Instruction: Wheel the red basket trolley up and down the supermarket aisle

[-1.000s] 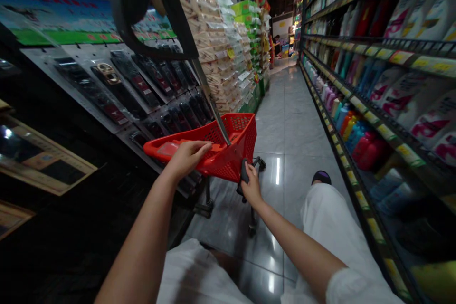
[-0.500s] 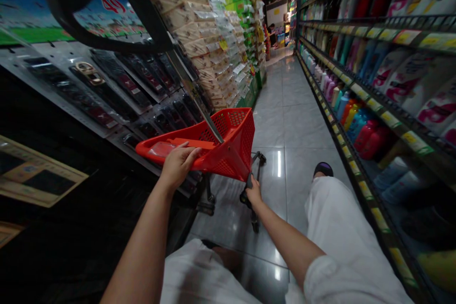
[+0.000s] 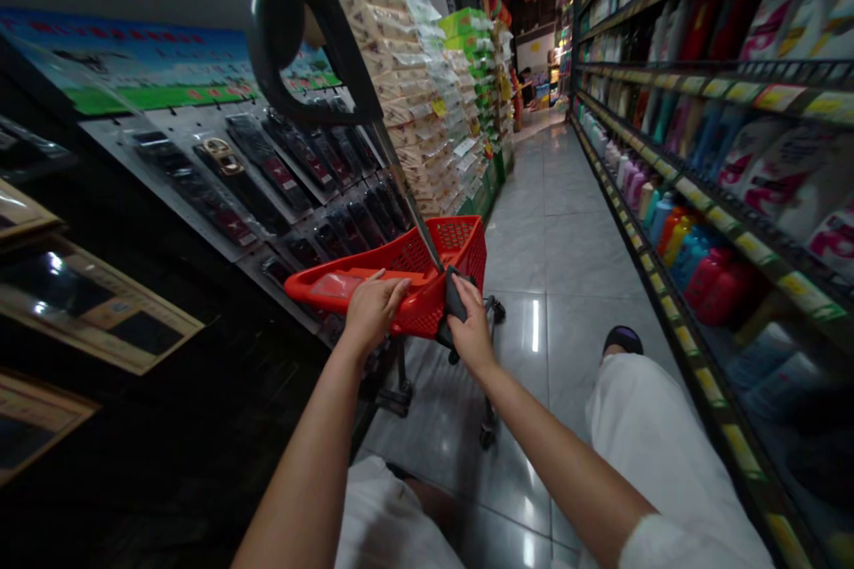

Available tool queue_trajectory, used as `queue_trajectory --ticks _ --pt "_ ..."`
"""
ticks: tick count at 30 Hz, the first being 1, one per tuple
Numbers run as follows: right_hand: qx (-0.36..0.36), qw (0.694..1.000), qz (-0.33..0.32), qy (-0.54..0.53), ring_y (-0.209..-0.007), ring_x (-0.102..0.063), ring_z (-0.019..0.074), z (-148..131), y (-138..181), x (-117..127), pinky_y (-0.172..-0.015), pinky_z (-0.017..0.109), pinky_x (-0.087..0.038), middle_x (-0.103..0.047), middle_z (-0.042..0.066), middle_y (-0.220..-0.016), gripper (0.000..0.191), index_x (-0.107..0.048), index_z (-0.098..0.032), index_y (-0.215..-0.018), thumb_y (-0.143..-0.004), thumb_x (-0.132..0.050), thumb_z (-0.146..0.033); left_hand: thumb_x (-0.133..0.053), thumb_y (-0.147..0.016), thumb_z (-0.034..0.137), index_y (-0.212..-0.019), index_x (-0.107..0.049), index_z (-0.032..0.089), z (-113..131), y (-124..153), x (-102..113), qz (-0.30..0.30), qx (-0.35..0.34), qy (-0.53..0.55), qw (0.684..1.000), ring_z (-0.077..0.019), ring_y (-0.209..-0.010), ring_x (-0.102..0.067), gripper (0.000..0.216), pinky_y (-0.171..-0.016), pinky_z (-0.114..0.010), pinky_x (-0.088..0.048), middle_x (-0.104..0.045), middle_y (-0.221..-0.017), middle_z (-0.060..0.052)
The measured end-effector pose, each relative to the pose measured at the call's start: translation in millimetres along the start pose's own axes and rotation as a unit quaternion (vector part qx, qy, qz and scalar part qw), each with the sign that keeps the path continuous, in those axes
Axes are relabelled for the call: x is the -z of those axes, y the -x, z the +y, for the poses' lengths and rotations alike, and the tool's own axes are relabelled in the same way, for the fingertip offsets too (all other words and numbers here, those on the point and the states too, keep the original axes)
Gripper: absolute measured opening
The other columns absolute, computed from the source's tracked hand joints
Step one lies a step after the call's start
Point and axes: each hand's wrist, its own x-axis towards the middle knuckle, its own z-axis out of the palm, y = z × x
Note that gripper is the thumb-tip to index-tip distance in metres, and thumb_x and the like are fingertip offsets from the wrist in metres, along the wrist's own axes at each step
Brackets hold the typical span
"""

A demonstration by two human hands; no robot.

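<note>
A red plastic shopping basket point(image 3: 460, 244) on a wheeled trolley frame stands in a shop aisle in front of me. My left hand point(image 3: 372, 309) rests on the basket's near rim, fingers curled over it. My right hand point(image 3: 469, 329) grips a dark handle part point(image 3: 455, 298) at the basket's near right corner. A metal pole rises from the basket to a black looped pull handle point(image 3: 294, 44) high in view. My white-trousered legs show below, with one dark shoe point(image 3: 622, 340) on the floor.
A glossy tiled floor point(image 3: 567, 222) runs down the aisle. Shelves of bottles point(image 3: 694, 249) line the right side. On the left hang dark packaged goods point(image 3: 267, 169), then stacked tissue packs point(image 3: 406, 62). Framed pictures point(image 3: 100, 311) lean at the far left.
My right hand rose from under the basket's lower corner to the dark handle part at its rim. The basket came nearer and the view tilted, so the black loop handle shifted right.
</note>
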Motion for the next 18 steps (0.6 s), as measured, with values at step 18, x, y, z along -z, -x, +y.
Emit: queue_trajectory --ticks 18 --pt "0.081 0.994 -0.062 0.035 -0.135 -0.051 0.0202 -29 -17 34 -0.122 0.042 -0.033 -0.058 0.001 -0.142 0.075 -0.062 -0.031 -0.135 -0.069 -0.044 -0.001 -0.026 -0.103 0.043 -0.078 -0.07 0.02 40 -4 -16 0.043 0.039 -0.057 0.997 -0.0202 -0.082 -0.072 0.055 -0.118 -0.042 -0.037 -0.075 -0.077 -0.006"
